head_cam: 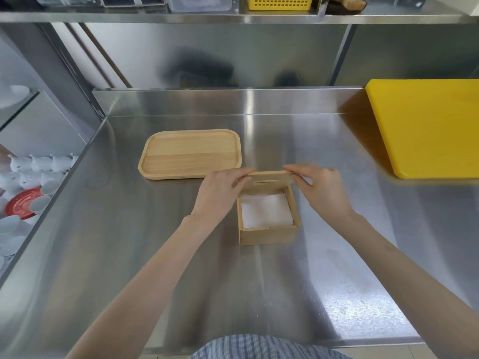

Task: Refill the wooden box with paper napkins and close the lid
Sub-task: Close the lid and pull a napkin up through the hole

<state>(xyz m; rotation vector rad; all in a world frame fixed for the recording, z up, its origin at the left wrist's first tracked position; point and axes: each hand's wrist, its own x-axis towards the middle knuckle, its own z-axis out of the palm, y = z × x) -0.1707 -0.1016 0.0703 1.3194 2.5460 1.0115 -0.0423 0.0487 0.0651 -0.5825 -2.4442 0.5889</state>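
Observation:
A square wooden box (268, 235) stands on the steel counter near the middle. White paper napkins (265, 209) lie stacked inside it. Its wooden lid (269, 180), with a slot in it, is raised and tilted over the box's far side. My left hand (220, 193) holds the lid's left top corner with the fingertips. My right hand (321, 189) holds the lid's right top corner the same way. Both hands are on the lid, and the box interior stays uncovered.
A shallow wooden tray (190, 154) lies behind and left of the box. A yellow cutting board (427, 125) fills the right rear of the counter. White cups and a red plate (22, 204) sit below the counter's left edge. A shelf runs overhead.

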